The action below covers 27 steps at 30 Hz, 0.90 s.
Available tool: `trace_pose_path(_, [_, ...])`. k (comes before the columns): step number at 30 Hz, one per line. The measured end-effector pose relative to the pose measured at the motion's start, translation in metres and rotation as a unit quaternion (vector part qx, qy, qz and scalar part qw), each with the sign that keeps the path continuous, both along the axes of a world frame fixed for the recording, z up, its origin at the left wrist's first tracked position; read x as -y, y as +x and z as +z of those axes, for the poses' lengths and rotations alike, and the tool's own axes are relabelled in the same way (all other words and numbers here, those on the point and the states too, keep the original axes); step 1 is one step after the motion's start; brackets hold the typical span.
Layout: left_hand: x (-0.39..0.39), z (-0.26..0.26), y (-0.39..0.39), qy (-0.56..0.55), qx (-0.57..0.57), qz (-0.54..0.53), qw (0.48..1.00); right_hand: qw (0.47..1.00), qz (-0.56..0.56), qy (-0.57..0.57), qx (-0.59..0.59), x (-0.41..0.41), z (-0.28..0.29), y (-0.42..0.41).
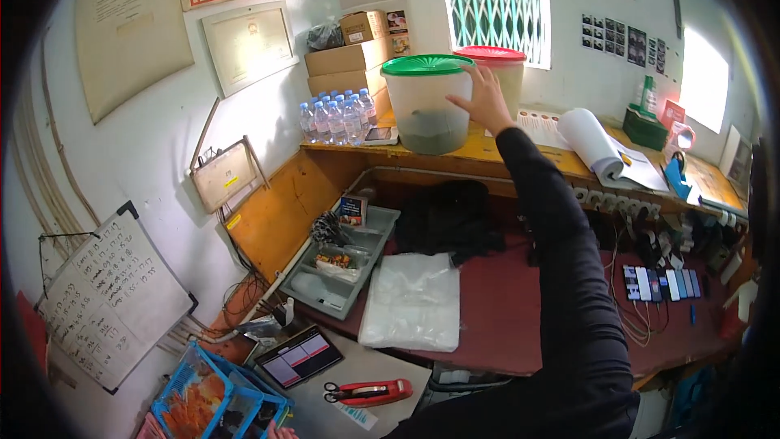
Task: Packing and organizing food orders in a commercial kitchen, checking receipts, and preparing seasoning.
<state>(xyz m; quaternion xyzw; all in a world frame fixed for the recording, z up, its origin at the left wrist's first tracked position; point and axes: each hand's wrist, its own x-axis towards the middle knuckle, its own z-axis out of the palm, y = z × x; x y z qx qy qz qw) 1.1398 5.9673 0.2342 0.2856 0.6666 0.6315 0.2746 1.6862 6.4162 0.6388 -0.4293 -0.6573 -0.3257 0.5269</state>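
Note:
My right hand reaches up to the right side of a translucent plastic tub with a green lid. Its thumb and fingers are spread. The fingertips overlap the lid's rim, and whether they touch it is unclear. Something dark fills the lower part of the tub, which stands on a wooden shelf. Behind it is a second tub with a red lid, partly covered by my hand. Only the fingers of my left hand show at the bottom edge, near the blue plastic baskets; anything in them is hidden.
Water bottles and cardboard boxes stand left of the tub; a paper roll lies right. Below are a grey divided tray, clear plastic bags, a tablet, a red tape dispenser and charging phones.

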Motion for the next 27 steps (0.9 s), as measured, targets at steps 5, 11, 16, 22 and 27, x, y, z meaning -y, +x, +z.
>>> trace_pose_path(5, [-0.047,0.043,0.054,0.0,0.038,0.011,0.999,0.986,-0.036,-0.063,0.151,-0.086,0.019,-0.003])
trace_pose_path(11, [-0.062,0.058,0.101,0.095,0.058,0.031,0.993,0.97,0.038,0.013,0.238,-0.089,0.037,-0.006])
trace_pose_path(16, [-0.096,0.098,0.116,0.138,0.031,-0.062,0.988,0.955,0.081,0.093,0.268,0.027,0.024,-0.061])
trace_pose_path(22, [-0.153,0.192,0.155,0.229,0.323,-0.33,0.857,0.951,0.257,-0.039,0.165,0.123,-0.008,-0.099])
trace_pose_path(27, [-0.144,0.215,0.147,0.197,0.451,-0.25,0.834,0.853,0.481,-0.067,0.19,0.166,-0.107,-0.167])
